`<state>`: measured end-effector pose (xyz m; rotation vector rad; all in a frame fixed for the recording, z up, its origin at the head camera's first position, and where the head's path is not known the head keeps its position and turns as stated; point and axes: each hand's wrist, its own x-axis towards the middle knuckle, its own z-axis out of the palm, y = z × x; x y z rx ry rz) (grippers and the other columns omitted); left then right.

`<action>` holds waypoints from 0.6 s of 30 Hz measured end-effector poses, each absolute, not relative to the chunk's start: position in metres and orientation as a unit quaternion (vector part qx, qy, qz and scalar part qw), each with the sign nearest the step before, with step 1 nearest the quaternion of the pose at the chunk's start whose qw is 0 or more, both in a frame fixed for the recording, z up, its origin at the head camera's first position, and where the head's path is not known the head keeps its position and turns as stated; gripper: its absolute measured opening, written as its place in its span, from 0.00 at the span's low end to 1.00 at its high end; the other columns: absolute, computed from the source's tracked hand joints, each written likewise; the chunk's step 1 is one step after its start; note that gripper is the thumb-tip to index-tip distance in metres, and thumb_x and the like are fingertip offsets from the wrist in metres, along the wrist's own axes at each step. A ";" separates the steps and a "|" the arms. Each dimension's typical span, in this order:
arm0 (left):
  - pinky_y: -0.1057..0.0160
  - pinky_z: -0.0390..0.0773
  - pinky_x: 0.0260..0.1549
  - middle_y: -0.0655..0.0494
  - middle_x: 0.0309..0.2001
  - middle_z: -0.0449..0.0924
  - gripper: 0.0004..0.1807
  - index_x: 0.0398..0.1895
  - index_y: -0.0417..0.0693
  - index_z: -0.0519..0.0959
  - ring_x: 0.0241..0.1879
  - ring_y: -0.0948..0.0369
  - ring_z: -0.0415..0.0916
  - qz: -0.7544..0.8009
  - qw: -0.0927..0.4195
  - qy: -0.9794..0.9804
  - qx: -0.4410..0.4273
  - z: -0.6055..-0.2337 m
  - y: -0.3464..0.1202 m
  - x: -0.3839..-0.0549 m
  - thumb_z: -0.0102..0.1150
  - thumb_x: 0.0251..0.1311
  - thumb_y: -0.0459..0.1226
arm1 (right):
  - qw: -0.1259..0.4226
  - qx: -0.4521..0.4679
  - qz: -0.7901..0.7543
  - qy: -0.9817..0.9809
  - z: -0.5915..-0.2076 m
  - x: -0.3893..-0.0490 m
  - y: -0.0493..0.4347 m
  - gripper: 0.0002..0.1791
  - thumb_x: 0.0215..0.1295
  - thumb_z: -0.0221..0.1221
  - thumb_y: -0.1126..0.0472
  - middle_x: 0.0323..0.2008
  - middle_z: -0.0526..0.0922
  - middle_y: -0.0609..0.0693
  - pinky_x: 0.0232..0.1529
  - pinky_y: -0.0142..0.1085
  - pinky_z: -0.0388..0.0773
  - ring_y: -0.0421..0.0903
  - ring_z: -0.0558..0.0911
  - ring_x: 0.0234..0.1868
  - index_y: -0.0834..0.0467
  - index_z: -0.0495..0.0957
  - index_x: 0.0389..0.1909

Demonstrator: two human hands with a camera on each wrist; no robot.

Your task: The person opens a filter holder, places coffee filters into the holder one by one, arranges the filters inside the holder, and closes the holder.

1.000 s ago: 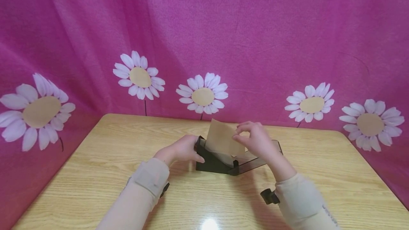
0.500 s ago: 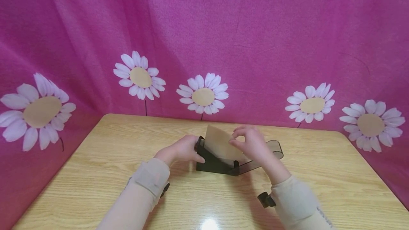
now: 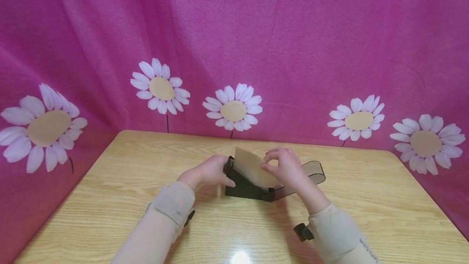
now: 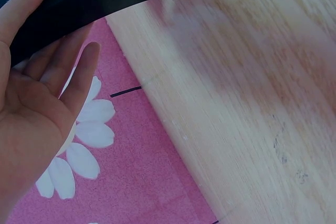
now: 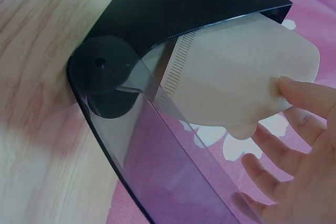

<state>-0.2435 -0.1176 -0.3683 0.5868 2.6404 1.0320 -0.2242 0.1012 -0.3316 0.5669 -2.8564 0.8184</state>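
A black filter holder stands on the table with its clear smoky lid swung open to the right. My left hand grips the holder's left end, thumb on the near side; the left wrist view shows the fingers on the other side. With thumb and forefinger my right hand pinches the right edge of a tan paper coffee filter. The filter's lower part is inside the holder, and its upper part sticks out. A crimped seam and a small rounded tab on the filter show in the right wrist view.
The light wooden table ends at a pink cloth printed with white daisies, which hangs behind and at both sides. The lid reaches out to the right, beneath my right hand and wrist.
My right hand has moved left and a little down with the coffee filter, which now sits lower in the holder. The left hand and the holder have stayed in place.
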 end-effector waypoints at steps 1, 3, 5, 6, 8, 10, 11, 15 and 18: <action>0.63 0.75 0.43 0.55 0.33 0.83 0.15 0.35 0.42 0.79 0.32 0.64 0.74 0.352 0.123 0.905 0.203 -0.368 -0.117 -0.244 0.72 0.42 0.32 | 0.057 0.187 0.269 -0.943 -0.332 -0.225 0.101 0.04 0.56 0.63 0.61 0.48 0.81 0.59 0.55 0.59 0.61 0.62 0.72 0.52 0.59 0.83 0.28; 0.64 0.75 0.43 0.55 0.33 0.82 0.15 0.35 0.42 0.79 0.32 0.65 0.74 0.349 0.122 0.906 0.206 -0.368 -0.117 -0.244 0.72 0.42 0.33 | 0.053 0.185 0.268 -0.944 -0.334 -0.225 0.101 0.04 0.56 0.63 0.61 0.49 0.81 0.59 0.55 0.59 0.62 0.62 0.71 0.53 0.59 0.83 0.28; 0.64 0.75 0.42 0.55 0.32 0.82 0.15 0.35 0.42 0.79 0.32 0.65 0.74 0.346 0.120 0.907 0.209 -0.369 -0.117 -0.244 0.72 0.42 0.33 | 0.051 0.184 0.268 -0.944 -0.337 -0.226 0.100 0.05 0.56 0.63 0.61 0.49 0.80 0.59 0.55 0.59 0.62 0.62 0.71 0.53 0.59 0.83 0.29; 0.65 0.75 0.42 0.55 0.32 0.82 0.15 0.35 0.41 0.79 0.32 0.65 0.74 0.345 0.119 0.907 0.211 -0.369 -0.117 -0.244 0.72 0.42 0.33 | 0.052 0.185 0.267 -0.944 -0.338 -0.227 0.100 0.05 0.56 0.63 0.61 0.49 0.80 0.59 0.55 0.59 0.62 0.63 0.71 0.53 0.59 0.83 0.29; 0.64 0.74 0.42 0.55 0.32 0.82 0.15 0.35 0.42 0.79 0.32 0.64 0.73 0.346 0.121 0.907 0.207 -0.368 -0.117 -0.244 0.72 0.42 0.33 | 0.053 0.184 0.266 -0.945 -0.341 -0.228 0.100 0.05 0.56 0.63 0.61 0.48 0.80 0.59 0.55 0.59 0.62 0.63 0.71 0.53 0.59 0.83 0.28; 0.64 0.74 0.42 0.56 0.32 0.81 0.15 0.35 0.42 0.79 0.32 0.64 0.73 0.347 0.123 0.908 0.201 -0.368 -0.117 -0.243 0.72 0.42 0.33 | 0.055 0.185 0.266 -0.945 -0.343 -0.228 0.099 0.05 0.55 0.63 0.61 0.48 0.81 0.59 0.55 0.59 0.62 0.63 0.72 0.53 0.59 0.83 0.28; 0.64 0.74 0.42 0.56 0.32 0.81 0.16 0.35 0.42 0.78 0.32 0.64 0.73 0.347 0.124 0.908 0.198 -0.367 -0.117 -0.243 0.73 0.42 0.33 | 0.055 0.186 0.265 -0.945 -0.343 -0.228 0.099 0.04 0.55 0.63 0.61 0.47 0.81 0.59 0.56 0.60 0.62 0.63 0.72 0.53 0.58 0.83 0.27; 0.64 0.74 0.42 0.56 0.32 0.81 0.16 0.35 0.42 0.78 0.32 0.63 0.72 0.345 0.124 0.909 0.199 -0.368 -0.117 -0.244 0.73 0.42 0.33 | 0.051 0.185 0.264 -0.945 -0.346 -0.229 0.099 0.04 0.55 0.63 0.61 0.46 0.82 0.58 0.57 0.62 0.60 0.63 0.72 0.53 0.58 0.83 0.26; 0.64 0.74 0.41 0.55 0.31 0.81 0.16 0.35 0.41 0.78 0.31 0.64 0.72 0.344 0.119 0.909 0.205 -0.369 -0.118 -0.244 0.73 0.42 0.33 | 0.048 0.183 0.263 -0.946 -0.347 -0.229 0.098 0.04 0.55 0.64 0.61 0.45 0.82 0.57 0.56 0.61 0.61 0.62 0.72 0.52 0.57 0.83 0.25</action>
